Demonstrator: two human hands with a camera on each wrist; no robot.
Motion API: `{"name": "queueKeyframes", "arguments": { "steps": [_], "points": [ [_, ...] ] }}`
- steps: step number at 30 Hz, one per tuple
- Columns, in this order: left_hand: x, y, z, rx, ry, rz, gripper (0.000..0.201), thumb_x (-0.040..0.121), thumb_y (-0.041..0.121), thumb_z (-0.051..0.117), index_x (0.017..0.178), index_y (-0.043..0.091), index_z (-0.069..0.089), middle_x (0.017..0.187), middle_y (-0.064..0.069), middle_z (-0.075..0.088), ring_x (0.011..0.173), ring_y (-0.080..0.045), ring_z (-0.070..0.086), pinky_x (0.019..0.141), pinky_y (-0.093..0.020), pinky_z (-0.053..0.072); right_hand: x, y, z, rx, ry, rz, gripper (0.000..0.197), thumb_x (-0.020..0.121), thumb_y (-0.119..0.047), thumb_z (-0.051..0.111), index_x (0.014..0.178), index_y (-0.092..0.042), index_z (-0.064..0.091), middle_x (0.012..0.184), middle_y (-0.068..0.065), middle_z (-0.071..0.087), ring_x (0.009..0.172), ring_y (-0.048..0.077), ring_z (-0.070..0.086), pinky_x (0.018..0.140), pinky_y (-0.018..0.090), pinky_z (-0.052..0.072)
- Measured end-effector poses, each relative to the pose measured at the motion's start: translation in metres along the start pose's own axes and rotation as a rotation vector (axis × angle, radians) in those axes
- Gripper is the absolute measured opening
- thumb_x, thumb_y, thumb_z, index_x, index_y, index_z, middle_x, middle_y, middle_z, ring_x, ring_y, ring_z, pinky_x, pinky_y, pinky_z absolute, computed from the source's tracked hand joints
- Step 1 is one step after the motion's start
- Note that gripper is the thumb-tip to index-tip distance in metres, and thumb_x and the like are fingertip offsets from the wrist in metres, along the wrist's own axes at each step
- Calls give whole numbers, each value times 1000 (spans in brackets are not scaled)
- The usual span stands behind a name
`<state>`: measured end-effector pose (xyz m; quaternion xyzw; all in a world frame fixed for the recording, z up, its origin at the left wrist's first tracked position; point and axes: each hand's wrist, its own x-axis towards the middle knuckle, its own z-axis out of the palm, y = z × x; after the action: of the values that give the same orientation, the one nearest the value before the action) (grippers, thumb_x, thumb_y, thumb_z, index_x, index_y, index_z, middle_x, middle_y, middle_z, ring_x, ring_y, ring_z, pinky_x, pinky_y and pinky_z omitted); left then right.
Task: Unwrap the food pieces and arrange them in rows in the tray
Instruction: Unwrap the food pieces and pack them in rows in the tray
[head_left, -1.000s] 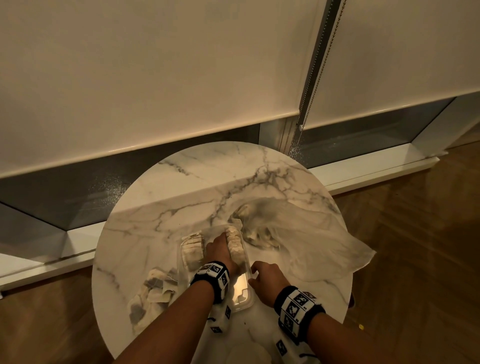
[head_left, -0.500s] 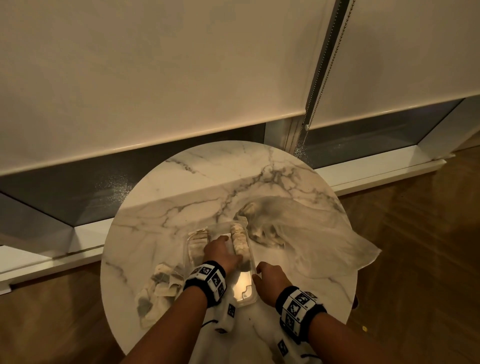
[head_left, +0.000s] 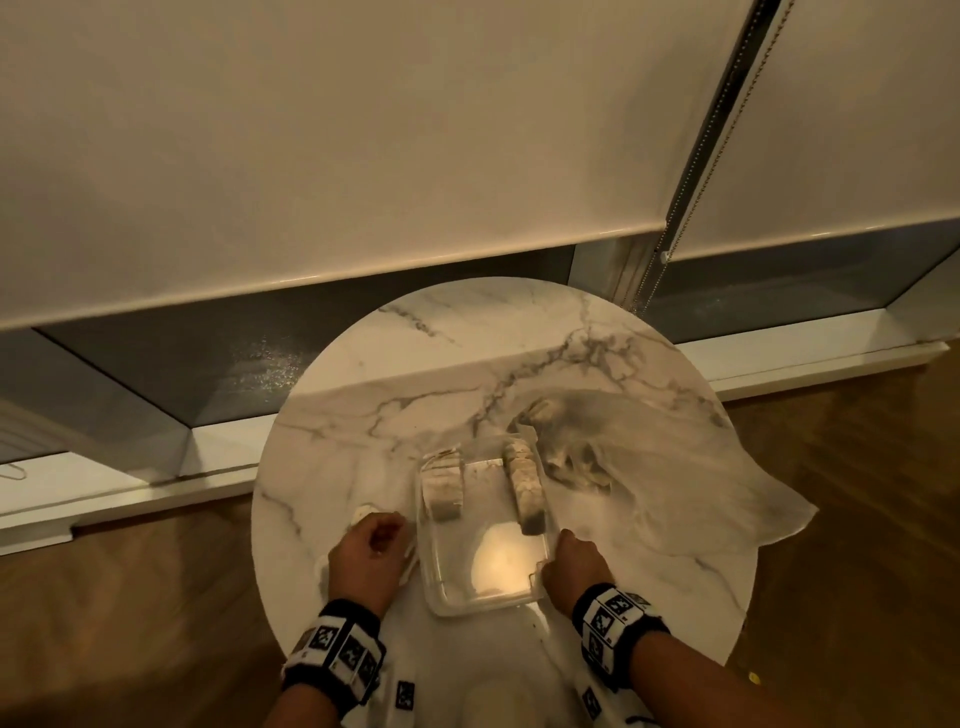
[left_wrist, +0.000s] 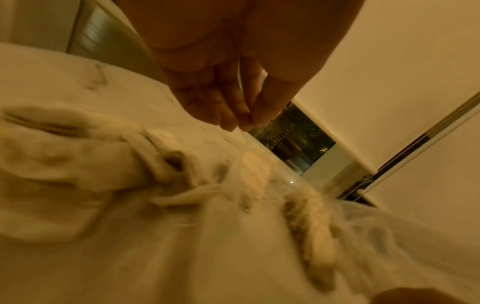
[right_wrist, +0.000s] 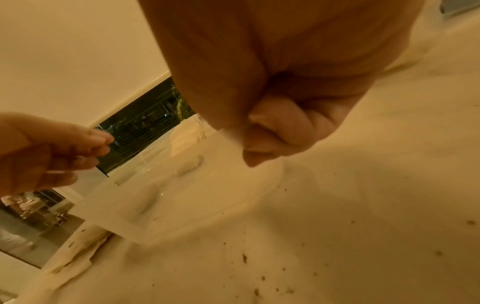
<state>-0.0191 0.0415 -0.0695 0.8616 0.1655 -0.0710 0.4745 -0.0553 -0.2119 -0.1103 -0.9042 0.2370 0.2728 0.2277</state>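
Roughly mid-task, we see the clear tray (head_left: 483, 577) at the marble table's (head_left: 363, 395) near edge, long axis running away from us, two food rows (head_left: 524, 486) along it. Our right hand (head_left: 574, 569) pinches its rim; our left hand (head_left: 371, 553), loosely curled and seemingly empty, must next take a wrapped piece (left_wrist: 64, 156).
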Motion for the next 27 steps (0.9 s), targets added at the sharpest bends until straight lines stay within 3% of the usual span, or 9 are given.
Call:
{"name": "queueKeyframes", "arguments": {
  "steps": [3,6,8,12,18,23,27],
  "points": [
    [6,-24,-16,240,-11,25,19,83,17,73,101,21,72,94,-1,70,91,-22,66,84,-30,52,1,-4,4,-4,3,1,28,97,-29,52,120,-12,51,123,11,61,111,26,62,88,31,50],
    [13,-52,-22,558,-139,97,40,83,35,69,121,25,66,115,-3,66,105,-25,61,92,-35,51,2,-7,3,-4,0,13,27,98,-28,52,118,-10,51,123,12,60,111,26,61,88,30,50],
    [15,-67,-23,661,-203,103,43,84,41,64,125,28,63,125,-1,62,113,-23,58,96,-38,49,2,-9,2,-2,2,9,28,98,-27,52,119,-9,52,124,13,60,113,27,61,89,30,50],
    [13,-67,-27,753,-206,137,39,86,38,61,124,30,62,128,3,58,117,-20,52,97,-34,47,2,-12,3,-1,7,12,29,97,-27,53,120,-9,52,124,13,60,113,27,61,90,31,50],
    [11,-61,-19,691,-130,269,48,84,39,66,130,27,60,132,-1,57,114,-26,54,91,-37,49,0,-14,4,-11,28,11,26,97,-25,52,117,-9,52,122,12,61,109,26,62,85,29,49],
    [21,-42,-4,734,-148,309,35,86,26,60,121,33,64,131,7,56,117,-21,50,92,-38,48,1,-15,5,-7,35,9,26,97,-25,52,119,-10,52,123,12,61,110,26,62,86,29,49],
    [24,-40,-2,728,-151,281,25,84,23,62,106,26,72,120,6,64,112,-21,54,90,-34,48,1,-14,6,-8,38,11,27,98,-25,52,119,-8,51,123,12,61,110,27,62,85,29,48]
  ]
}}
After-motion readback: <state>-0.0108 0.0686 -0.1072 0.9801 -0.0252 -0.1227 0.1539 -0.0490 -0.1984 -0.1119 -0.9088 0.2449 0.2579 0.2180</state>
